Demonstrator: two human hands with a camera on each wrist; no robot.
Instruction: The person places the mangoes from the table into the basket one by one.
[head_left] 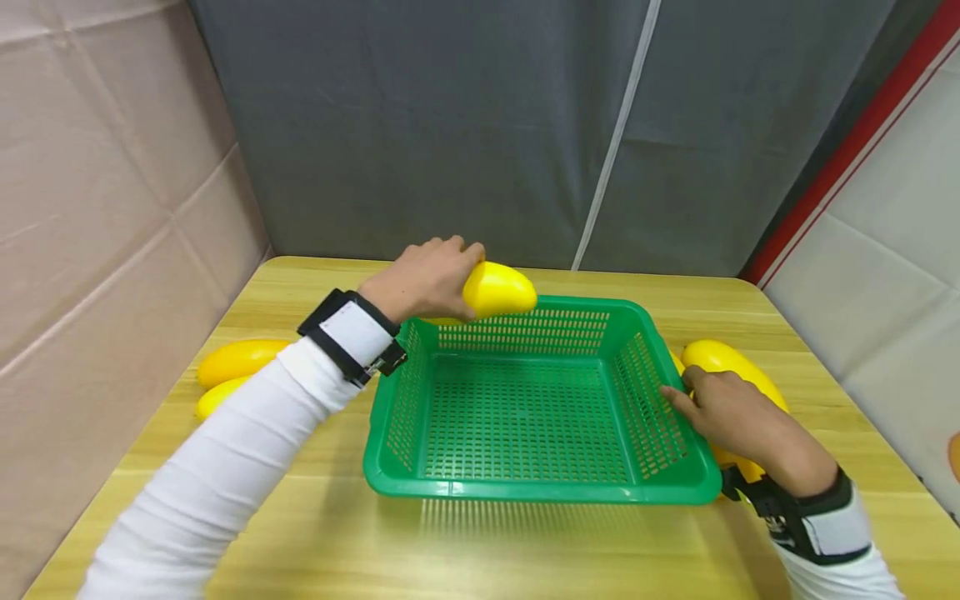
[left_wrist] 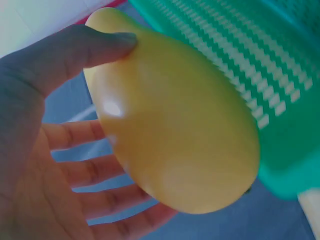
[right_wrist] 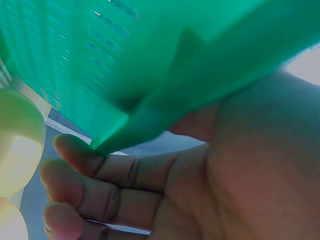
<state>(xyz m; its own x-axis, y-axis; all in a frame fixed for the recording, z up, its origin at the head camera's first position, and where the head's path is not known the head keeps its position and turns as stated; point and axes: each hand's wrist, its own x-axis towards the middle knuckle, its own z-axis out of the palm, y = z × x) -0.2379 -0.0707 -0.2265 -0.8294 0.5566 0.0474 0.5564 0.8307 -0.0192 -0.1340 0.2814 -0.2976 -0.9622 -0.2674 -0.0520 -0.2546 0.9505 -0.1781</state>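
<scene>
My left hand grips a yellow mango above the back left rim of a green plastic basket. In the left wrist view, the thumb presses one side of the mango and the fingers lie along its other side. My right hand holds the basket's right rim, its thumb over the edge; the right wrist view shows fingers below the green rim. The basket has perforated walls and nothing lies on its visible floor. Its front side appears tilted up off the table.
On the left, two yellow mangoes lie partly behind my left sleeve. More mangoes lie right of the basket, partly covered by my right hand. The wooden table meets a grey curtain at the back and pale walls at both sides.
</scene>
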